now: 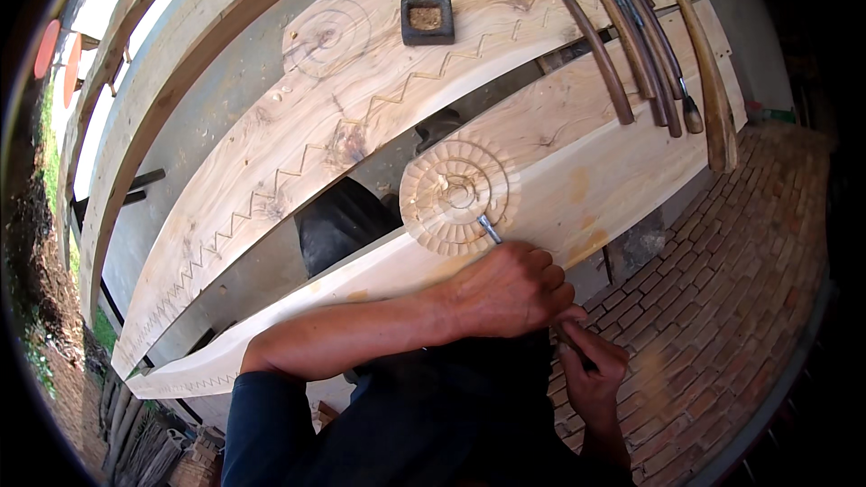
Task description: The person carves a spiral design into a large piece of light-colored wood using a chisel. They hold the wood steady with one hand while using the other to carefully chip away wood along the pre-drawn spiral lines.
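Observation:
A round, petal-edged rosette with inner rings (422, 203) is carved into the near pale wooden board (622, 171). The steel blade of a gouge (490, 229) rests with its tip on the rosette's near right part. My left hand (514, 293) is closed round the gouge just behind the blade, its forearm lying across the board's near edge. Beyond that fist, my right hand (595, 370) is closed about the rear of the handle, near my body. Most of the handle is hidden by my fingers. Loose chips lie in the rosette's middle.
Several wooden-handled carving tools (636, 45) and a thick wooden club (711, 81) lie at the far right. A small dark square box (427, 21) sits on the far board (271, 153), which bears zigzag lines. A gap separates the boards. Brick paving (713, 307) spreads at right.

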`<state>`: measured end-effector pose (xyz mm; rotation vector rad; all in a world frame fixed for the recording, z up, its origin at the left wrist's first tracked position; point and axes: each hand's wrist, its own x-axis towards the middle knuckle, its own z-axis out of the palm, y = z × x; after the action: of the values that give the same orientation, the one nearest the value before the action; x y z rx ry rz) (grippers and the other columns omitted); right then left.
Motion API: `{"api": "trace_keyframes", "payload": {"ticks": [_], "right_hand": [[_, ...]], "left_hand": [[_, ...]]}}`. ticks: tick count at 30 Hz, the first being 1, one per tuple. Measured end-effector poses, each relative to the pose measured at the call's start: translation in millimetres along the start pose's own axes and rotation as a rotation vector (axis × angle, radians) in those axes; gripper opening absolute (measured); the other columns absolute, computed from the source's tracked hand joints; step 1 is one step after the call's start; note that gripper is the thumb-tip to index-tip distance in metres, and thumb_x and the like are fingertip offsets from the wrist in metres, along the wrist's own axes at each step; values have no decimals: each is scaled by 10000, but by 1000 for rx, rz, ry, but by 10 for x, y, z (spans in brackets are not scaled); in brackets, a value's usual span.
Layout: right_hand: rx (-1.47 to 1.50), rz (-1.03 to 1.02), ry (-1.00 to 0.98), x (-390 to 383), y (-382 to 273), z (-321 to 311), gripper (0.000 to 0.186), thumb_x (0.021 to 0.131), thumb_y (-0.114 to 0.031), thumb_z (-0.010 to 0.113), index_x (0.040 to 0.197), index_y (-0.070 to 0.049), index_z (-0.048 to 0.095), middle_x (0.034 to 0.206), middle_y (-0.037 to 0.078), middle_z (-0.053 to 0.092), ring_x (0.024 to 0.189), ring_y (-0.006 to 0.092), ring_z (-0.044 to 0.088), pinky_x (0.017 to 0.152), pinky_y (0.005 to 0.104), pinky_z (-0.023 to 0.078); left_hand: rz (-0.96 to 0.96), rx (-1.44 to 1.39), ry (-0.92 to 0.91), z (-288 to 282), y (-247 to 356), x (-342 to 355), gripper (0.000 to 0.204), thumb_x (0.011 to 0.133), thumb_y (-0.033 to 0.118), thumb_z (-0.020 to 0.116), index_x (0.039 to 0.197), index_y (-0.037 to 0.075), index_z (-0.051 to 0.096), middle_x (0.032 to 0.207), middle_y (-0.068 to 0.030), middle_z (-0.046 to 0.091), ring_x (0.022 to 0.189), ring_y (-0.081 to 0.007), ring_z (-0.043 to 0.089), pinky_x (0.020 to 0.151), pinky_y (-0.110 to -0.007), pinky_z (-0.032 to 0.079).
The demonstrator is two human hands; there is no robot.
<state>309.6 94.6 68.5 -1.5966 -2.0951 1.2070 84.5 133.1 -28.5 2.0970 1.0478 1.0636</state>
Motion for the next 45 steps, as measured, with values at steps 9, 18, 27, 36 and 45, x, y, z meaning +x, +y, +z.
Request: {"api": "trace_keyframes", "payload": {"ticks": [9,18,27,36,45], "right_hand": [[23,38,-19,6,-21,-30,381,856,130,761,1232,73,787,936,213,804,768,222,792,676,328,595],[48,30,-33,83,-19,15,415,868,132,740,1277,77,775,906,211,807,739,191,781,651,307,571],[59,63,-37,138,-138,64,411,857,134,734,1261,73,779,914,194,800,721,192,768,642,312,562],[-18,-58,6,99,-15,-64,307,835,141,753,1133,75,788,867,183,765,711,248,756,640,336,563],[-14,-42,16,70,29,-49,329,839,141,757,1158,69,790,865,175,769,717,224,756,639,332,568]], "left_hand": [[-12,10,9,43,9,3,443,972,389,787,711,107,567,662,-37,502,617,-240,594,566,-390,495],[-89,-13,32,36,14,17,414,965,355,800,692,116,601,638,-44,521,607,-259,599,557,-407,486],[-148,16,73,25,-10,1,441,957,366,814,668,128,580,640,-39,514,609,-255,584,555,-407,472],[51,13,62,1,6,26,433,957,384,792,731,121,534,721,-31,485,695,-216,577,608,-363,479],[21,-11,27,17,4,34,408,944,361,801,740,107,554,725,-39,503,690,-228,586,626,-375,505]]}}
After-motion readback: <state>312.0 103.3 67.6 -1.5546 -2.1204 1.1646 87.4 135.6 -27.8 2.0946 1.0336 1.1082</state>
